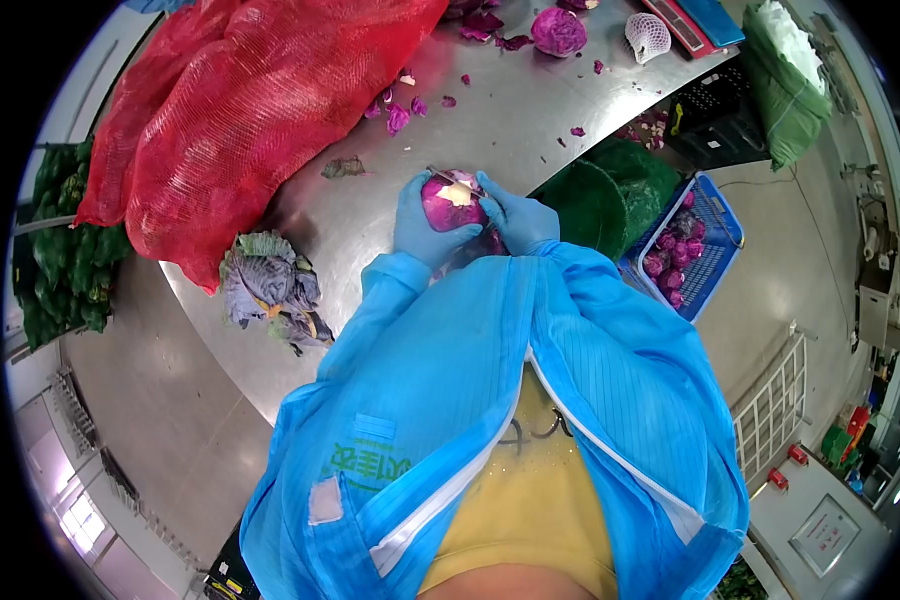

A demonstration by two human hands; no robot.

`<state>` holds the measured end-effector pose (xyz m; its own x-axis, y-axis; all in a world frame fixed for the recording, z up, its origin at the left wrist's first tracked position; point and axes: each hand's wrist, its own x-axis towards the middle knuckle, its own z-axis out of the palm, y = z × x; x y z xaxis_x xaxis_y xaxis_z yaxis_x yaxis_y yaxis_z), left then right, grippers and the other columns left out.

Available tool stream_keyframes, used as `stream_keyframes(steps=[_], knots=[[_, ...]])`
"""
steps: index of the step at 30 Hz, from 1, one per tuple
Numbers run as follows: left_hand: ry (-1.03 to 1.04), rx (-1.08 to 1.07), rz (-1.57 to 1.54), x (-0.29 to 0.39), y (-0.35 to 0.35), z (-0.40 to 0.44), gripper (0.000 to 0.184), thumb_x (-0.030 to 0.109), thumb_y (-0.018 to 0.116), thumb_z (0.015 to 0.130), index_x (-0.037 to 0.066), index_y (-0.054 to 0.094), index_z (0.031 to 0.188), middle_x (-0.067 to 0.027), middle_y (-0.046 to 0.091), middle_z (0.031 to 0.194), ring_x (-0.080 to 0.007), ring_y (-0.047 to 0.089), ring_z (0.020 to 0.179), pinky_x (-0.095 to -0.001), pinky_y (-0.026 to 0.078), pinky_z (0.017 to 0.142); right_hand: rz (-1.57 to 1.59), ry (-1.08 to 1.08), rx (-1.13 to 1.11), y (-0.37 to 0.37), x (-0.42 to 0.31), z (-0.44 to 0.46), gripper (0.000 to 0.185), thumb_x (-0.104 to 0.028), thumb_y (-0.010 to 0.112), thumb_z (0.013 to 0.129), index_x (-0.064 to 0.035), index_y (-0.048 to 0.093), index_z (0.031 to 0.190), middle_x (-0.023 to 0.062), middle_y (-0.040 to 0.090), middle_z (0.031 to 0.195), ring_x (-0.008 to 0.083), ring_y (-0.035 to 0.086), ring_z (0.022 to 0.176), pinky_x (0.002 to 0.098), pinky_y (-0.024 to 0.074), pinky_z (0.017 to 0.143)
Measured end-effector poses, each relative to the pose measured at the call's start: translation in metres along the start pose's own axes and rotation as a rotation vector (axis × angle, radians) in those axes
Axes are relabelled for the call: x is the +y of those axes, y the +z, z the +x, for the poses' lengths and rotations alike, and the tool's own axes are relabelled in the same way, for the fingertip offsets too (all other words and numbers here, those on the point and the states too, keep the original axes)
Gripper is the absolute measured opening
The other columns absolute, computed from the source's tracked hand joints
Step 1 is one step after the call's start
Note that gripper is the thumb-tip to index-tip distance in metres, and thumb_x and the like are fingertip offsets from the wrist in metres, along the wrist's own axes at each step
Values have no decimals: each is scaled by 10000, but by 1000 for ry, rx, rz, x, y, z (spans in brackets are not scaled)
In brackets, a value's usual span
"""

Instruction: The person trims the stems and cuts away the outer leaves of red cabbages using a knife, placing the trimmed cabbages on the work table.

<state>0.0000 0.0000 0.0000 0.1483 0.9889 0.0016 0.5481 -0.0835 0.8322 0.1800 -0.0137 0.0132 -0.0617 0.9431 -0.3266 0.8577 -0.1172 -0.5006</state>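
Observation:
Both of my hands wear blue gloves and are above the metal table [390, 160], close to my body. My left hand [423, 228] is wrapped round the left side of a purple cabbage [444, 212], whose pale cut stem faces up. At the cabbage's right side, my right hand [520, 217] has its fingers closed on what looks like a thin blade lying across the cabbage top; its handle is hidden in the glove. Purple leaf matter shows just below the cabbage, partly behind my hands.
A red mesh sack [260, 110] fills the table's left side, with wilted outer leaves [268, 285] below it. Another cabbage [558, 32], a white foam net [647, 37] and a red scale [678, 25] lie far back. Right are a green bag [610, 195] and a blue crate [715, 262] of cabbages.

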Motion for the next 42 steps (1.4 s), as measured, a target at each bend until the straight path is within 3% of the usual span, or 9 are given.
stream_keyframes(steps=[9, 17, 19, 22, 29, 33, 36, 40, 42], knots=[[-21, 26, -1, 8, 6, 0, 985, 396, 851, 494, 21, 382, 1274, -179, 444, 1216, -331, 475, 1113, -388, 414, 953, 62, 41, 158, 6, 2, 1, 405, -532, 376, 906, -401, 451, 1282, 133, 642, 959, 325, 611, 845, 382, 489, 712], [75, 54, 225, 16, 19, -3, 971, 413, 844, 490, 45, 395, 1268, -193, 452, 1227, -348, 471, 1124, -409, 410, 951, 327, 232, 197, 12, 10, 8, 476, -548, 365, 901, -224, 583, 1173, 160, 621, 1047, 353, 584, 966, 422, 466, 820], [63, 48, 165, 15, 16, -2, 973, 419, 843, 484, 43, 400, 1265, -197, 455, 1226, -352, 468, 1124, -415, 403, 959, 381, 142, 254, 26, 32, 21, 477, -514, 370, 910, -161, 599, 1136, 169, 628, 1023, 363, 588, 946, 435, 464, 806], [72, 53, 74, 13, 8, -8, 942, 377, 843, 475, 25, 403, 1230, -194, 461, 1202, -361, 462, 1113, -427, 398, 947, 775, 414, 125, 11, 51, 31, 472, -462, 395, 918, -96, 585, 1148, 165, 647, 946, 335, 615, 881, 401, 470, 758], [36, 58, 45, 5, 4, -11, 944, 370, 847, 482, 13, 397, 1231, -192, 465, 1187, -354, 485, 1087, -416, 415, 936, 466, 6, 172, 12, 7, 17, 582, -534, 553, 819, -119, 542, 1227, 182, 585, 1153, 280, 577, 1067, 354, 450, 881], [103, 33, 30, -5, 1, -10, 973, 374, 856, 470, 16, 389, 1244, -196, 457, 1203, -355, 480, 1099, -412, 410, 947, 383, -40, 135, 9, 7, 30, 438, -438, 609, 797, -97, 597, 1072, 154, 646, 976, 326, 619, 906, 397, 484, 786], [125, 25, 19, -6, 3, -12, 986, 373, 860, 468, 18, 382, 1254, -196, 450, 1214, -355, 475, 1107, -411, 404, 954, 357, 31, 303, 22, 41, 49, 287, -352, 625, 792, -91, 621, 911, 134, 654, 860, 329, 626, 824, 395, 497, 709], [134, 11, -42, -9, 4, -13, 999, 373, 861, 472, 18, 370, 1267, -198, 435, 1232, -356, 455, 1128, -410, 387, 973, 220, 344, 314, 31, 65, 37, 308, -341, 672, 754, -111, 608, 950, 116, 654, 877, 322, 624, 835, 395, 496, 705], [174, 20, -20, -10, 4, -13, 1003, 373, 861, 472, 18, 367, 1270, -198, 429, 1238, -356, 448, 1135, -409, 381, 979, 277, 310, 356, 30, 67, 33, 316, -321, 688, 746, -109, 603, 964, 114, 652, 885, 315, 624, 837, 389, 495, 707]])
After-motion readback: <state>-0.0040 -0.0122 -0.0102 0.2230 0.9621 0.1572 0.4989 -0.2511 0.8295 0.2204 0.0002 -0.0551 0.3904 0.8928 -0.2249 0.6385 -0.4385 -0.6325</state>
